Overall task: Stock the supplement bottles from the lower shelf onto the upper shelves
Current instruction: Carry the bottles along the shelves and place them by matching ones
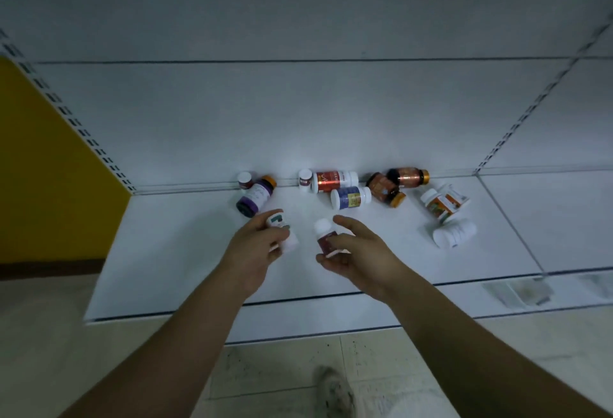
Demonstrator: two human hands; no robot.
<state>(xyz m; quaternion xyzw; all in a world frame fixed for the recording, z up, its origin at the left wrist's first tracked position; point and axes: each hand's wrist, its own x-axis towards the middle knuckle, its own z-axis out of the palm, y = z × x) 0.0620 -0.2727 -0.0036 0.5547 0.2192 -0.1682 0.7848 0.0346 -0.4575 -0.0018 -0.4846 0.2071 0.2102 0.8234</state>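
Observation:
My left hand (257,246) is closed around a white bottle with a green-marked label (280,223), held just above the white lower shelf (185,245). My right hand (356,250) grips a white-capped bottle with a dark red label (324,235). Behind both hands, several bottles lie scattered by the back panel: a purple one (255,197), a small white one (244,180), a red one (335,180), a blue-and-yellow one (351,197), two amber ones (386,189) (408,176), an orange-labelled white one (444,202) and a plain white one (455,233).
White back panel (298,112) rises behind the shelf, with slotted uprights at left (66,115) and right (530,109). A yellow wall (43,165) stands at the left. Tiled floor (282,371) and my shoe (335,391) lie below the shelf's front edge.

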